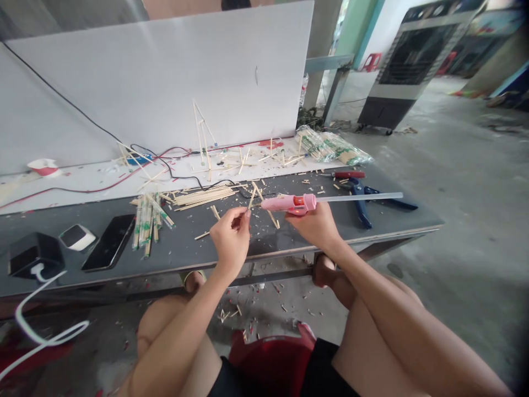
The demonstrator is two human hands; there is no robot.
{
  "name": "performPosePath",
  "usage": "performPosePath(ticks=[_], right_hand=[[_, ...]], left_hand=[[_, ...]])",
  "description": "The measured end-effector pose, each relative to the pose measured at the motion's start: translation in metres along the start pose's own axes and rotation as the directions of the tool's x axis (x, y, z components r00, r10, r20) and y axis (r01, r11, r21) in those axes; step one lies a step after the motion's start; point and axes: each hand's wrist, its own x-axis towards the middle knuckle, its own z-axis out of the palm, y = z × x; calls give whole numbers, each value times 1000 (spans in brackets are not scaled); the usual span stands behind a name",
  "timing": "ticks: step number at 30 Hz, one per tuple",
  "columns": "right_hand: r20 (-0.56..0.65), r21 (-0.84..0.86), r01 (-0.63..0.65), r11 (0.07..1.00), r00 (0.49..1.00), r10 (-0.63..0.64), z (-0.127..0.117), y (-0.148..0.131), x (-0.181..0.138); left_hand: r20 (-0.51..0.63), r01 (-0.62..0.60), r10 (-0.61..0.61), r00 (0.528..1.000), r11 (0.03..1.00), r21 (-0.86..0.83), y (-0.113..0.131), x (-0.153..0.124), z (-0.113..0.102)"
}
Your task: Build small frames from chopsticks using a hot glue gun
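My left hand (230,238) is closed in a pinch on a short thin wooden stick (252,199), held upright above the dark table (185,251). My right hand (316,225) grips a pink glue gun (289,203) that lies level, with its nozzle pointing left at the stick. A clear glue stick (359,197) pokes out of the gun's back toward the right. The nozzle tip sits right beside the stick's upper part.
Loose bamboo sticks (202,197) and wrapped chopsticks (146,220) lie on the table. Blue pliers (363,201) rest at the right. A black phone (109,241), a small white device (77,236) and a black box (28,253) sit at the left. A stick frame (202,135) stands before a white board (165,77).
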Motion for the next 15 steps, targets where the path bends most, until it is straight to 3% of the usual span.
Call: performPosePath(ticks=[15], right_hand=[[26,90,-12,996,1000,10,8,6,2]], left_hand=[[3,56,-56,998,997,-55,8,0,-2]])
